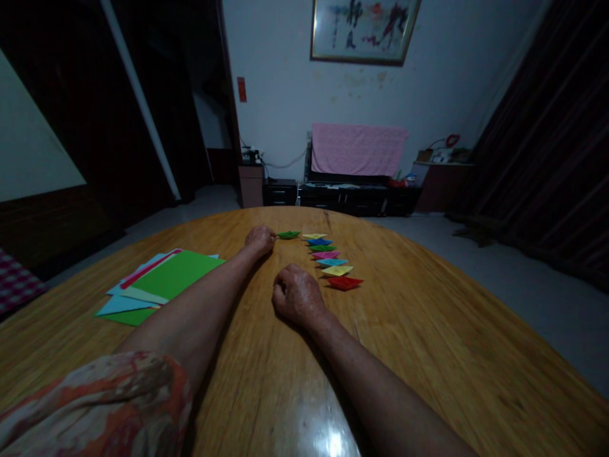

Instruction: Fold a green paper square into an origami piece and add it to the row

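Note:
My left hand (261,240) reaches to the far part of the round table, its fingers closed at the left tip of a green paper boat (288,235). Nearer to me, my right hand (298,294) rests on the wood in a loose fist, with nothing showing in it. Right of the hands runs a row of folded paper boats: a pale yellow boat (314,236) farthest off, then a blue boat (318,242), a dark green boat (322,248), a pink boat (326,256), a light blue boat (332,262), a yellow boat (338,271) and a red boat (343,283) closest.
Coloured paper sheets (183,274) lie in a loose stack on the left, partly behind my left forearm. The wooden table (428,330) has a curved edge. Beyond it stand a low black cabinet (342,200) and a screen draped with a pink cloth (358,149).

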Tool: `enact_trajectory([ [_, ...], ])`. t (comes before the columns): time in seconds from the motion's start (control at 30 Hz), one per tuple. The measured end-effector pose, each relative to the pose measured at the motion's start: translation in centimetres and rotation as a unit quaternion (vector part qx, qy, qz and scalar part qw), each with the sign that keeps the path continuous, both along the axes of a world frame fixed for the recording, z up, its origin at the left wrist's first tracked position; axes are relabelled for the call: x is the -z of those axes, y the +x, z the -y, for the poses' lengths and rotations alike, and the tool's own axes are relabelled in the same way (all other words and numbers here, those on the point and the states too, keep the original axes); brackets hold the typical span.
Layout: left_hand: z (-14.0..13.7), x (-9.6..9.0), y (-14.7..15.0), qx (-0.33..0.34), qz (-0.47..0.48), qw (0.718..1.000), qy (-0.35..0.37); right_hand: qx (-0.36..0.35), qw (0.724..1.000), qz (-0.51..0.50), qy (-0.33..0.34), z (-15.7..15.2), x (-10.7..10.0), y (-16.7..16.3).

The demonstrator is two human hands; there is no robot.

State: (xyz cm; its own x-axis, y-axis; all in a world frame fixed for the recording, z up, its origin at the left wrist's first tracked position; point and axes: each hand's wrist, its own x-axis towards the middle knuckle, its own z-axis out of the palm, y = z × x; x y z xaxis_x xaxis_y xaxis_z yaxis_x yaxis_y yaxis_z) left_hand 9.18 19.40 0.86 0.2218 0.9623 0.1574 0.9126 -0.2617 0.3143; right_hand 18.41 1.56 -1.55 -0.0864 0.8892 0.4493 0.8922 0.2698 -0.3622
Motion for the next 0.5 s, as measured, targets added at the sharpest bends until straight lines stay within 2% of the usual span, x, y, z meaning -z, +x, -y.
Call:
enact_trajectory([
  [0.33, 0.2, 0.1, -0.1, 0.022, 0.001, 1.000, 0.010, -0.001, 1.000, 0.009, 0.004, 0.0, 0.2, 0.2],
  [0.4, 0.7, -0.6, -0.5, 0.035, 0.005, 0.999, 0.025, -0.003, 1.000, 0.011, 0.008, -0.1, 0.3, 0.3],
  [0.5, 1.8, -2.7, -1.9, 0.028, 0.007, 0.999, 0.040, -0.008, 1.000, 0.015, 0.014, -0.1, 0.3, 0.3],
])
